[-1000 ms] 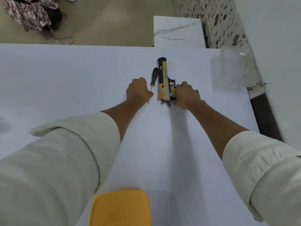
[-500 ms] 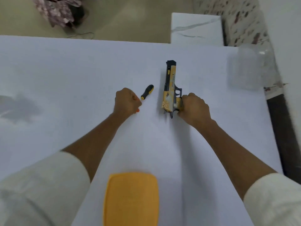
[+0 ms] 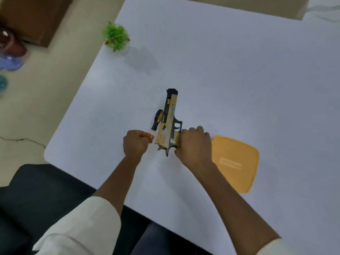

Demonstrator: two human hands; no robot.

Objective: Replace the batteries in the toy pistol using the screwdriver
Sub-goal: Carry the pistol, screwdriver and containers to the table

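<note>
On tabletop (image 3: pixel 239 80): your right hand (image 3: pixel 194 144) grips toy pistol (image 3: pixel 169 124) handle; your left hand (image 3: pixel 137 142) pinches screwdriver (image 3: pixel 156 120) shaft tip, fingers curled.

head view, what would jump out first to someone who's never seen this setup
The yellow and black toy pistol at the middle of the white table, gripped at its handle by the right hand. Just left of it, the left hand pinches the metal shaft of a black and yellow screwdriver. An orange lid lies flat to the right, and a small green plant stands near the far left edge.
</note>
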